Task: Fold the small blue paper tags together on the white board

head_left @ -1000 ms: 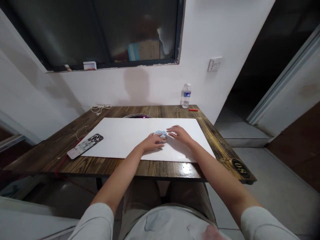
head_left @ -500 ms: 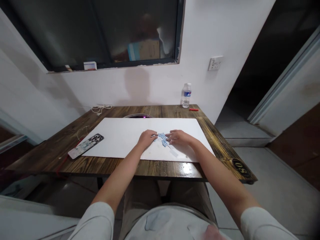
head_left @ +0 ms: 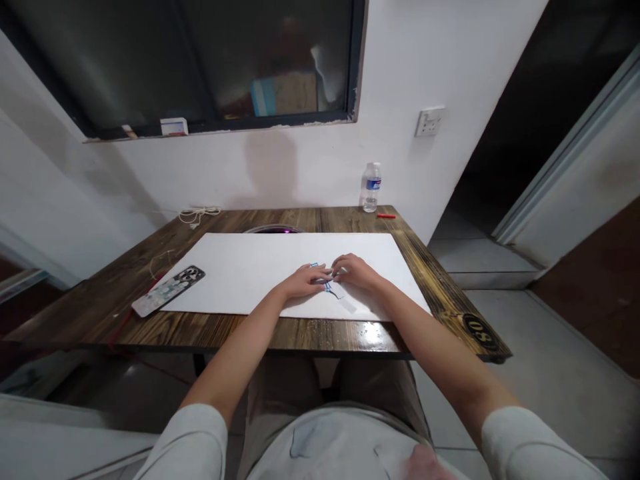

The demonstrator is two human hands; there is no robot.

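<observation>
Left hand (head_left: 301,281) has shifted right since 0.5 s ago, and its fingers now cover most of the small blue-and-white pieces (head_left: 327,287) that lay in view between the 2 hands. Right hand (head_left: 356,272) stays on their right side, its fingers bent, and the fingertips of both hands now meet or nearly meet. Left grip: fingers stretched out over the pieces; whether they pinch any, I cannot tell. Right grip: fingertips drawn together; what they hold, if anything, I cannot tell.

Pieces lie on the white board (head_left: 235,273), right of its middle; a few edges show at the far side of the left fingers and 1 piece just on their near side. A pale slip (head_left: 347,305) is near the board's near edge, below the right hand.

Beneath the board is the dark wooden bench (head_left: 345,217). At left, a phone (head_left: 170,290) overlaps the board's edge. At far right stands a bottle (head_left: 371,190), with a red pen (head_left: 386,216) near it; a white cable (head_left: 199,215) lies far left.
</observation>
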